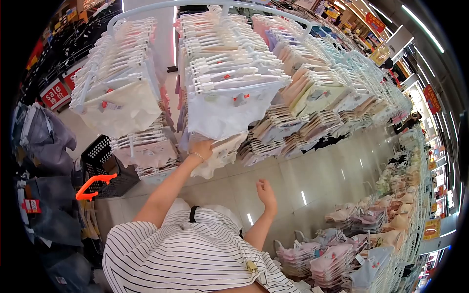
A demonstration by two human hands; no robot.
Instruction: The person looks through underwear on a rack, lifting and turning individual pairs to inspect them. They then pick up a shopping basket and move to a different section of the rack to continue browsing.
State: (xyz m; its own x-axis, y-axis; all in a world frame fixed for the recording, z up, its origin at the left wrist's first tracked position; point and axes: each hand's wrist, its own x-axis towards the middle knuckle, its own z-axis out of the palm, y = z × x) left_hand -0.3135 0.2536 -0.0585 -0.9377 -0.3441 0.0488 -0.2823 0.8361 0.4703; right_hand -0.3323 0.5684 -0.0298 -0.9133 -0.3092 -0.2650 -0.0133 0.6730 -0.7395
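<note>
My left hand (201,150) reaches into the middle rack column, just under a white pair of underpants (229,115) on a hanger. Its fingers are partly hidden and look closed on the edge of a cream pair of underpants (218,158), which hangs at a slant in the lower row. Over the aisle floor, my right hand (266,193) is held up away from the rack, fingers loosely curled with nothing visible in them. Beside the middle column hang another cream pair of underpants (117,112) and a pale yellow pair of underpants (320,97).
A black shopping basket (110,168) with an orange handle (95,184) stands left of the rack. Grey clothes (46,139) hang at the far left. Bras (337,259) on hangers line the right side. Tiled floor (293,180) runs between the displays.
</note>
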